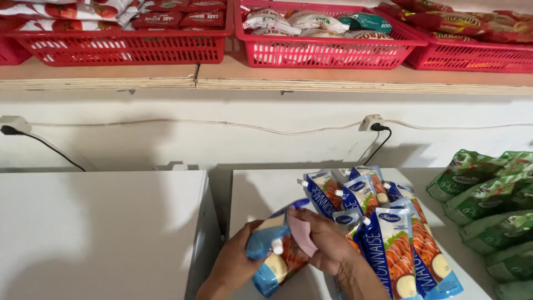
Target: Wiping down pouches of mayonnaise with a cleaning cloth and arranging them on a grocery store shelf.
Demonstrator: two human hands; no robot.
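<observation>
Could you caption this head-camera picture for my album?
Both hands hold a blue spouted pouch beside more pouches on a white cabinet.

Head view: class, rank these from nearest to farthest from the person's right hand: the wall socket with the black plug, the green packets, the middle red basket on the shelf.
From the right hand:
1. Green packets, on the surface to the right.
2. Wall socket with the black plug, on the wall above the blue pouches.
3. Middle red basket, up on the shelf.

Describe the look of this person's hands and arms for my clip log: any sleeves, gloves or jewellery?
Both forearms are bare as far as the frame shows, no sleeves visible. The left hand and right hand wear no gloves, and no rings, watch or bracelets are visible.
</observation>
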